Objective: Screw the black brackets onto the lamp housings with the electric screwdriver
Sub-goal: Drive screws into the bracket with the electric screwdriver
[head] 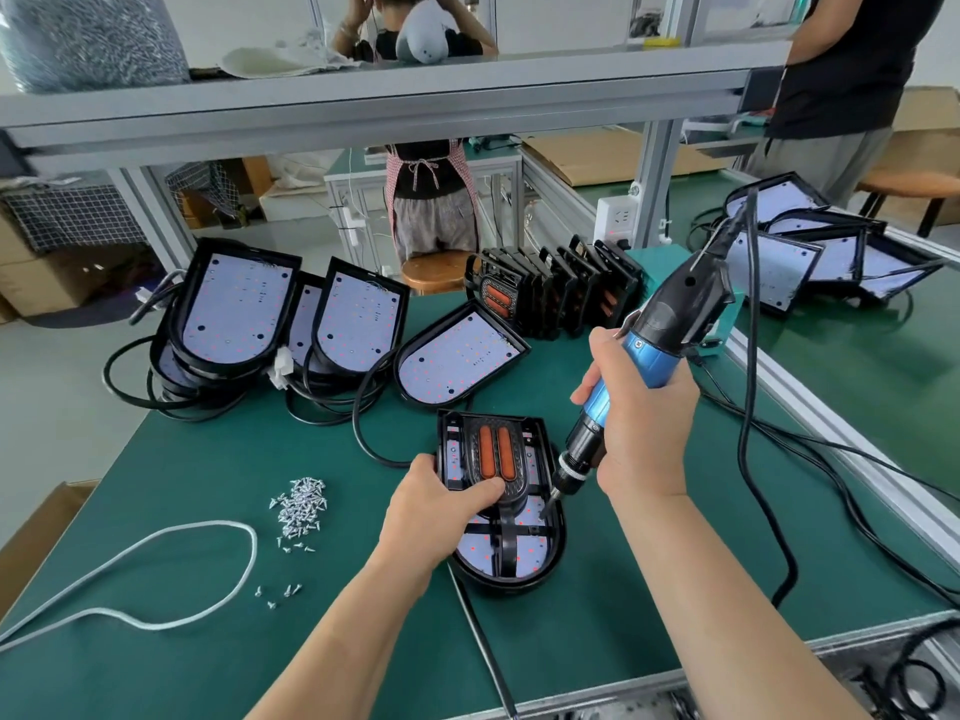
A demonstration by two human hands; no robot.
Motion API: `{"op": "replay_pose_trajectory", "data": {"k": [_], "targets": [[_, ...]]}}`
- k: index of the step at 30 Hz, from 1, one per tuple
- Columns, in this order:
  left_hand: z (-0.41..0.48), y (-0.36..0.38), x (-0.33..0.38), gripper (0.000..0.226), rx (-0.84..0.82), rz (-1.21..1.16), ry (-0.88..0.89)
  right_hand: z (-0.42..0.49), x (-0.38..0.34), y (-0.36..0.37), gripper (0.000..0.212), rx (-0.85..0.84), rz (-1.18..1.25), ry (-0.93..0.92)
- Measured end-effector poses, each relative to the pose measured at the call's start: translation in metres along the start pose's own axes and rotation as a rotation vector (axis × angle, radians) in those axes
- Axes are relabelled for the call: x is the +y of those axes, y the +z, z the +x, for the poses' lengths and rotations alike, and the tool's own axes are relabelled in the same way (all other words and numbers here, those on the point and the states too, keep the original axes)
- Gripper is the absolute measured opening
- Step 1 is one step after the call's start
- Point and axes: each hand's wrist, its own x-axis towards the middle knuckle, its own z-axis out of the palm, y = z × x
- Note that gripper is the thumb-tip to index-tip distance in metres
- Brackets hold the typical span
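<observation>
Brackets: one black bracket [493, 459] lies on a lamp housing [511, 550] at lower centre of the frame, on the green table [182, 667]. The left hand [436, 504] presses flat on it, fingers spread loosely over its orange-slotted part. The right hand [641, 423] is clenched round the blue electric screwdriver [639, 371], tilted down-left, its bit touching the bracket's right edge. Loose screws [301, 506] and a white cord [156, 579] lie to the left; more housings [234, 309] and stacked brackets [556, 291] stand behind.

Left hand [441, 498] pressing flat palm-down, right hand [641, 407] fisted, forearms extended
</observation>
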Motion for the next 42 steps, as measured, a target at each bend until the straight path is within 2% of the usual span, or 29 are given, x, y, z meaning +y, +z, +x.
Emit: {"op": "replay_pose_trajectory", "data": {"k": [10, 18, 28, 42], "targets": [[-0.002, 0.000, 0.002, 0.060, -0.006, -0.017, 0.007, -0.005, 0.006, 0.004, 0.016, -0.059, -0.022, -0.023], [-0.003, 0.002, 0.001, 0.061, -0.004, -0.020, 0.020, -0.011, 0.011, 0.010, 0.020, -0.171, -0.081, -0.088], [-0.001, 0.004, 0.001, 0.061, 0.018, -0.022, 0.041, -0.010, 0.013, 0.012, 0.022, -0.244, -0.106, -0.076], [-0.006, 0.002, 0.003, 0.057, 0.004, -0.043, 0.030, 0.006, 0.012, 0.004, 0.008, -0.617, 0.013, 0.000]]}}
